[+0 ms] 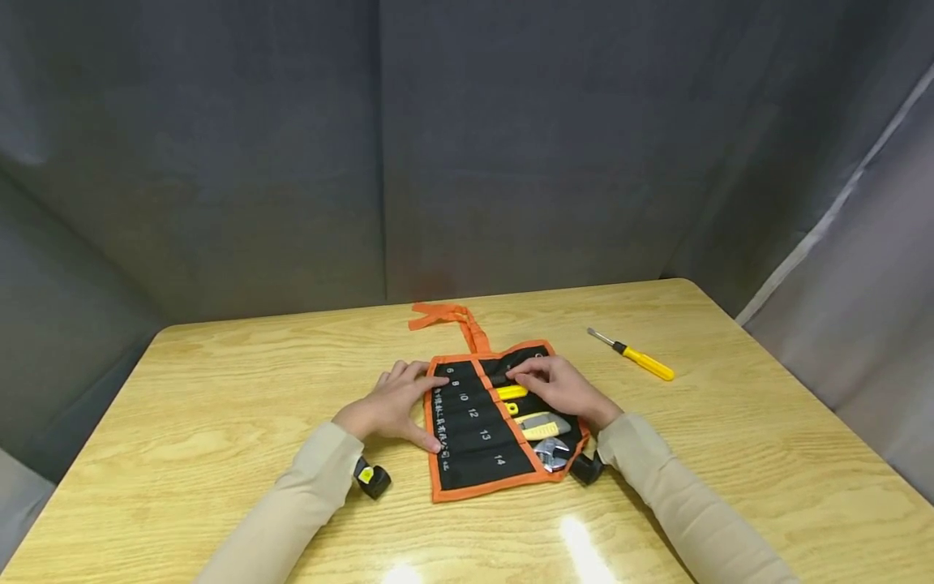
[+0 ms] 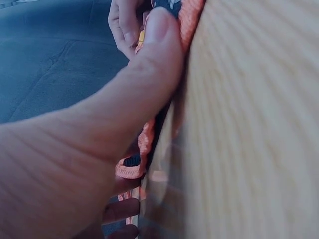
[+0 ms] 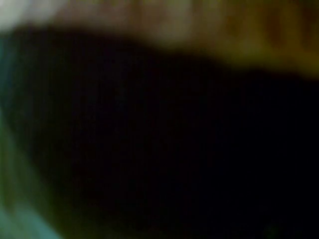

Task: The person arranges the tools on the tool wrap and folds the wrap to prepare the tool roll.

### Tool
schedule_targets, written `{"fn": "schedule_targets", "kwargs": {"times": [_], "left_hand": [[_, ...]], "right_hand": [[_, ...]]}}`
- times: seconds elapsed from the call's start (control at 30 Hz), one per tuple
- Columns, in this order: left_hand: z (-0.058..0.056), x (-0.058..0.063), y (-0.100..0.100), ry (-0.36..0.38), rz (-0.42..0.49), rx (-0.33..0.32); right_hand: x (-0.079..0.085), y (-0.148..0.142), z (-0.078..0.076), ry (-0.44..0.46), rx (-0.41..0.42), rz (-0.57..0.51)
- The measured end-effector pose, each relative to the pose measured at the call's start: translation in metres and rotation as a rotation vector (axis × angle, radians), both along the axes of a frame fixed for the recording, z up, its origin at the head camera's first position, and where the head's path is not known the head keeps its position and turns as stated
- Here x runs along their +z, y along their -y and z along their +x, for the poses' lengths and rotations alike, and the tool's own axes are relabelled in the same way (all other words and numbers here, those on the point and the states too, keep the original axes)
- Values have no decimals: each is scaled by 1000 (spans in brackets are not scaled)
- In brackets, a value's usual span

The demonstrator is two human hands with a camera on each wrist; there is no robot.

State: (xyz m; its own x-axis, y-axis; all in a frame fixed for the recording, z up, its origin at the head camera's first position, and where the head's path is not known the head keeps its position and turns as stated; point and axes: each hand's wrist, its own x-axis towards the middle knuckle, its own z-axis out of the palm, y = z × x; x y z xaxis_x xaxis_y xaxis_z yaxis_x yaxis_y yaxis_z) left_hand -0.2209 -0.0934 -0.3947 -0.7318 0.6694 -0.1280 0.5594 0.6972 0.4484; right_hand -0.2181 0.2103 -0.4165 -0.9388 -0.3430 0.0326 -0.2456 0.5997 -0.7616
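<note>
Two beige sleeves are seen reaching in from the near edge of the wooden table (image 1: 219,405), the forearms angled inward toward a black tool roll (image 1: 477,430) with orange trim that is spread open near the table's middle. The left hand (image 1: 394,405) is laid palm down on the roll's left edge, its fingers straight and slightly spread over the numbered pockets, the thumb pressed along the orange border, as the left wrist view confirms. The right hand (image 1: 562,388) is rested flat on the roll's right half, fingers extended leftward over a black handle; nothing is gripped by it. Yellow-handled tools and a chrome adjustable wrench (image 1: 552,453) are lodged in the roll just nearer than that hand. The right wrist view is too dark and blurred to read. Farther off, toward the right edge, a yellow-handled screwdriver (image 1: 633,354) is lying alone, and the roll's orange tie strap (image 1: 452,318) is trailed toward the far edge.
</note>
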Motion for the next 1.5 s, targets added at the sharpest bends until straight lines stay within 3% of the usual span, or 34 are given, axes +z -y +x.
{"fn": "schedule_targets", "kwargs": {"times": [0.17,0.3,0.57,0.9,1.1,1.27,1.5], "left_hand": [[1,-2,6,-2,-6,14],[3,-1,6,21,1,6],[3,1,3,17,-1,11],[1,-3,2,25,-5,15],[0,-4,0,25,-4,19],[-1,-3,0,26,-11,14],[-2,-2,2,20,1,12]], "right_hand": [[-6,4,-1,-74,-80,-111],[-8,3,0,-174,-162,-130],[-10,-24,0,-405,-314,-52],[-15,-78,5,-513,-487,21],[-17,-111,6,-609,-575,158],[-17,-131,10,-585,-627,292],[-15,-141,13,-409,-604,429]]}}
